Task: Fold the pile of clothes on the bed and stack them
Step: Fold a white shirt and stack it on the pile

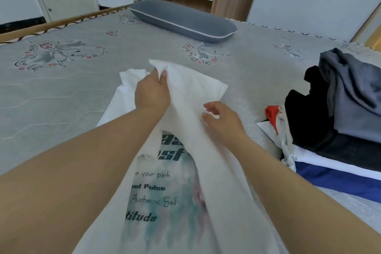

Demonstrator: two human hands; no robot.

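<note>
A white T-shirt (195,88) with dark printed lettering and a teal smear lies lengthwise on the grey bed (61,99), running from the near edge toward the middle. My left hand (152,93) pinches the shirt's far sleeve edge between thumb and fingers and holds it lifted. My right hand (222,119) hovers over the folded right side of the shirt with fingers loosely curled, holding nothing. At the right lies a pile of clothes (340,109): grey, black, red, white and blue garments heaped together.
A long grey pillow (183,20) with white piping lies at the far side of the bed. A wooden bed rail (51,24) runs along the far left edge. White cabinets and a door stand behind.
</note>
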